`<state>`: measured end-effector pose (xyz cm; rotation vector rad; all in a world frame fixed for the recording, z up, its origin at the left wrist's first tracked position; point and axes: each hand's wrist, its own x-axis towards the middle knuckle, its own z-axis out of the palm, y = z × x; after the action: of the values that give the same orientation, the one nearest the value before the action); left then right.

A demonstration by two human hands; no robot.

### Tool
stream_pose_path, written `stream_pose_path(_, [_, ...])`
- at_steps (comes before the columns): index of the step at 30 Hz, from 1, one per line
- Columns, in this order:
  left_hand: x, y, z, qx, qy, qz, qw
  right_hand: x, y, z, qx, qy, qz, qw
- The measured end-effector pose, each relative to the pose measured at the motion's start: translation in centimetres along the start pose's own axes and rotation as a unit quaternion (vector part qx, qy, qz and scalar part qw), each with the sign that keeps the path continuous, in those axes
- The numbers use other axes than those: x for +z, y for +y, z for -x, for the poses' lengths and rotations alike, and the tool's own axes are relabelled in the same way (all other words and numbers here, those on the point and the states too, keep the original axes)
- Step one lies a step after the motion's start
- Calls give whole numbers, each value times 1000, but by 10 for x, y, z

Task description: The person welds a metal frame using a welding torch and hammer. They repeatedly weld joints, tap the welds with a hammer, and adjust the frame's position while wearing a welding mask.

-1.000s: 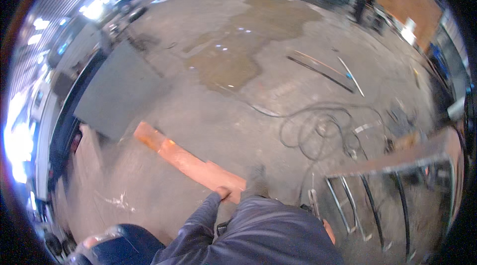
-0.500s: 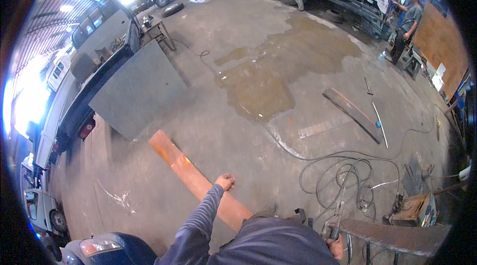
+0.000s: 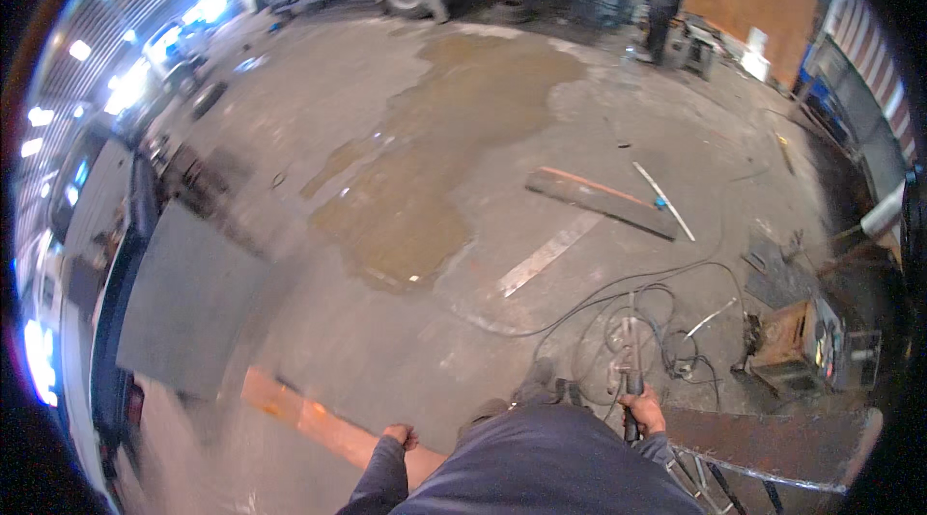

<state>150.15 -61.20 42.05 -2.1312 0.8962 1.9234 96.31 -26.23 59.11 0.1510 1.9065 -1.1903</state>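
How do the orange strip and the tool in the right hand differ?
The orange strip is broad and flat; the tool is narrower, with a dark handle. The right hand grips the tool; the left hand overlaps the strip in view without plainly gripping it.

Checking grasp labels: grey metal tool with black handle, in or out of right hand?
In: the right hand is closed around the black handle.

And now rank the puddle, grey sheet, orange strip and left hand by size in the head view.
Largest to smallest:
1. Puddle
2. Grey sheet
3. Orange strip, partly hidden
4. Left hand
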Motion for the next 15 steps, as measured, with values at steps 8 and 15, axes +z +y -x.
stream_pose_path(8, [84,172,-16,62,-17,18,998,-2,-51,-121,-12,28,108,994])
stream_pose_path(15, [120,278,-96,187,-136,-289,929,34,-151,-149,45,-12,36,998])
